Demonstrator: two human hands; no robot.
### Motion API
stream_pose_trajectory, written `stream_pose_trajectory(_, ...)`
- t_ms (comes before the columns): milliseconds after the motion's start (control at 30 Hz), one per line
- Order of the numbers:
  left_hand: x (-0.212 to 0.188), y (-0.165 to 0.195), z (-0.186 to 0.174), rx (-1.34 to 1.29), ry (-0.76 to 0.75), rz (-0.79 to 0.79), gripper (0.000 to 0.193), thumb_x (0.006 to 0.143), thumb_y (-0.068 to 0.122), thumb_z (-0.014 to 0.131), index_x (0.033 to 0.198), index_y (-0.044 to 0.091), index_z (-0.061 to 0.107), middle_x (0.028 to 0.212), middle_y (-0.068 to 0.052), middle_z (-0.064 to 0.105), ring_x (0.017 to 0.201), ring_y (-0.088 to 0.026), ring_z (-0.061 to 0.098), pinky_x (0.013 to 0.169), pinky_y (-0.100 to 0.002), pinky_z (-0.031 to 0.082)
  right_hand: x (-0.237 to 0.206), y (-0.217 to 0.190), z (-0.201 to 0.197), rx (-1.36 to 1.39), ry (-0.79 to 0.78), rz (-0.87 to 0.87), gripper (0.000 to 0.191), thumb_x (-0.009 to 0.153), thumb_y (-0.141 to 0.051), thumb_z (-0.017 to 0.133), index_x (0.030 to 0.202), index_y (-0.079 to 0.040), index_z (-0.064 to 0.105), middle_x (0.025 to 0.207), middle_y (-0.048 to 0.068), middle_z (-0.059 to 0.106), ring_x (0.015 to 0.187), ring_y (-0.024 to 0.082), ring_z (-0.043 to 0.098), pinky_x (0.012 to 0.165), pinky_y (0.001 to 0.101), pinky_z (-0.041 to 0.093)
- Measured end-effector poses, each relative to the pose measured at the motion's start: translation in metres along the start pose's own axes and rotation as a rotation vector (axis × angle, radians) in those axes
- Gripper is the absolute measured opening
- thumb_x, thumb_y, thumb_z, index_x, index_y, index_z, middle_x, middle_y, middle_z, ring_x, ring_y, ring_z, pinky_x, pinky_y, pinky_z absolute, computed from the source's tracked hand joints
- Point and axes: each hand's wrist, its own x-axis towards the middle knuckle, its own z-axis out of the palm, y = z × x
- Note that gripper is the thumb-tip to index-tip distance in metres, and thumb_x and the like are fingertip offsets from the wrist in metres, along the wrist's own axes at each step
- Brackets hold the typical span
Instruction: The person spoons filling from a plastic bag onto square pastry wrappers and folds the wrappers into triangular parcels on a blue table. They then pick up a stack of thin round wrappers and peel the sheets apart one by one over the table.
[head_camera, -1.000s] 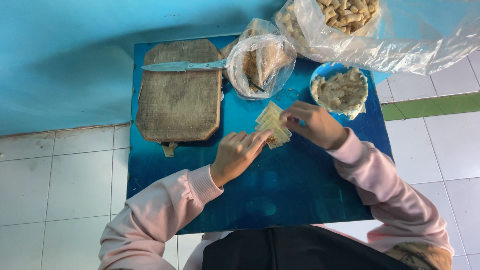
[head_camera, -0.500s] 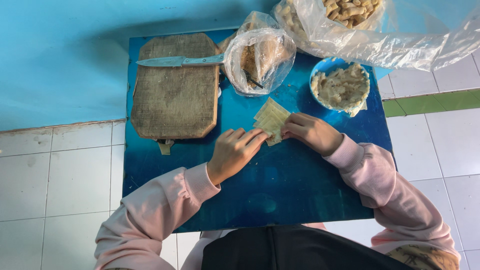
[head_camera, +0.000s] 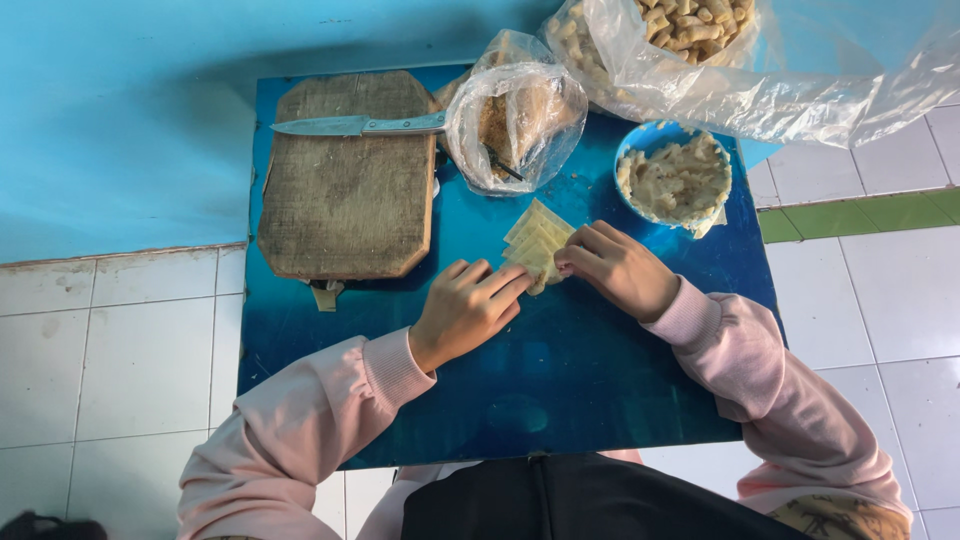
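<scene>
Item: small stack of pale yellow square wrappers (head_camera: 537, 245), lying near the middle of the blue tabletop (head_camera: 560, 390), a little toward its far edge. The left hand (head_camera: 468, 310) is resting on the tabletop with fingers loosely curled, fingertips touching the stack's near-left edge; it is closing on nothing. The right hand (head_camera: 620, 268) is pinching at the stack's right corner with bent fingers, though whether a single sheet is actually held cannot be told. Handling note, as a judgement: thin sheets of this kind are best parted by steadying the pile flat with one hand while the other is lifting one corner slowly, so that only the top sheet is coming away untorn. Also on the tabletop: a worn wooden cutting board (head_camera: 347, 178) occupying the far-left corner, with a metal knife (head_camera: 355, 125) lying across its far end; a clear plastic bag (head_camera: 515, 110), bunched open and holding brownish contents, sitting at the far edge just right of the board; a round blue bowl (head_camera: 675, 180) of pale lumpy filling standing toward the far-right corner. A large crumpled clear plastic bag (head_camera: 760, 80) of tan finger-shaped pieces is overhanging the far-right corner. No labels or signs are showing on any package.
</scene>
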Motion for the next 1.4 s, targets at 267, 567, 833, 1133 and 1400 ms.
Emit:
stream_pose_trajectory(267,-0.002,-0.001,0.004,0.014,0.016,0.017,0.03,0.084,0.016,0.08,0.113,0.008,0.077,0.114,-0.001,0.074,0.083,-0.017,0.063,0.071,-0.032,0.048,-0.003,0.011,0.023,0.171,0.058,-0.005,0.02,0.092,-0.01,0.072,0.111,-0.005,0.068,0.104,0.007,0.069,0.097,0.028,0.067,0.083,0.0379,0.055)
stream_pose_trajectory(567,-0.002,-0.002,0.006,0.011,0.029,0.029,0.027,0.084,0.015,0.079,0.111,0.009,0.077,0.116,0.001,0.074,0.086,-0.017,0.062,0.074,-0.032,0.048,-0.003,0.009,0.029,0.248,0.071,0.024,0.033,0.09,-0.011,0.074,0.122,-0.005,0.068,0.107,0.009,0.07,0.098,0.028,0.069,0.085,0.0385,0.056)
stream_pose_trajectory(833,-0.001,0.0,0.002,0.041,0.006,0.031,0.029,0.086,0.017,0.079,0.114,0.01,0.074,0.117,0.0,0.069,0.098,-0.018,0.064,0.082,-0.034,0.05,-0.009,0.004,0.026,0.043,0.096,-0.1,0.025,0.088,-0.012,0.075,0.113,-0.011,0.072,0.106,0.006,0.07,0.092,0.026,0.067,0.08,0.0379,0.054)
stream_pose_trajectory(1133,-0.004,0.0,0.003,0.052,-0.011,0.061,0.034,0.087,0.019,0.079,0.119,0.009,0.075,0.118,0.0,0.071,0.102,-0.019,0.063,0.087,-0.035,0.047,-0.019,0.001,0.02,-0.15,0.09,-0.177,0.031,0.082,-0.011,0.076,0.113,-0.012,0.074,0.106,0.004,0.07,0.095,0.024,0.068,0.08,0.0376,0.053)
stream_pose_trajectory(1400,-0.007,0.0,0.004,0.045,-0.016,0.069,0.032,0.088,0.018,0.078,0.119,0.01,0.074,0.12,0.0,0.072,0.105,-0.019,0.065,0.09,-0.035,0.047,-0.022,-0.002,0.014,-0.2,0.081,-0.177,0.03,0.082,-0.013,0.077,0.112,-0.012,0.074,0.106,0.003,0.071,0.096,0.022,0.068,0.074,0.0346,0.05)
